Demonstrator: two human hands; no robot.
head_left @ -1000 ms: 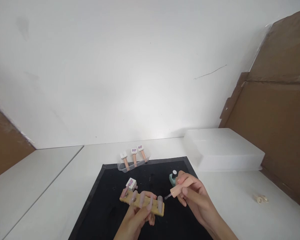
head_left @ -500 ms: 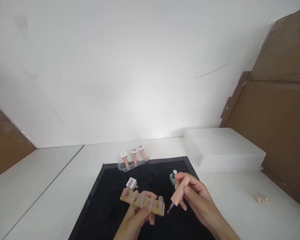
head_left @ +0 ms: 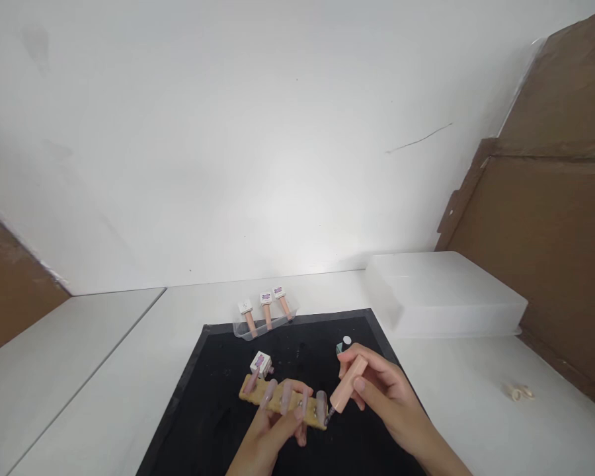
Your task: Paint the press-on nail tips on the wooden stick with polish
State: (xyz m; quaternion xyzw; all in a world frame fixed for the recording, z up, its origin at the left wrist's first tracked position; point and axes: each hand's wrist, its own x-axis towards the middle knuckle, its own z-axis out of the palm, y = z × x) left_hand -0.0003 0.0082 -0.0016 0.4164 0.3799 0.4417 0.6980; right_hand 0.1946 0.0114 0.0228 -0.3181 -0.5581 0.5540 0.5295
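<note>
My left hand (head_left: 272,433) grips a tan wooden strip (head_left: 277,399) that carries several long pale fake nails, held just above a black mat (head_left: 213,410). My right hand (head_left: 384,396) holds a peach-handled polish brush (head_left: 344,389), tilted down to the left. Its dark tip touches the rightmost nail (head_left: 321,403) on the strip. An open teal polish bottle (head_left: 343,345) stands on the mat just behind my right hand, partly hidden by my fingers.
A white-capped bottle (head_left: 260,363) lies on the mat behind the strip. Three peach bottles with white caps (head_left: 266,311) rest in a clear tray at the mat's far edge. A white plastic box (head_left: 441,297) stands at right, brown cardboard (head_left: 550,251) beyond it. A small pale object (head_left: 519,393) lies far right.
My right hand swung the brush down and leftward, from level beside the teal bottle to its tip meeting the rightmost nail. My left hand and the strip stayed nearly still.
</note>
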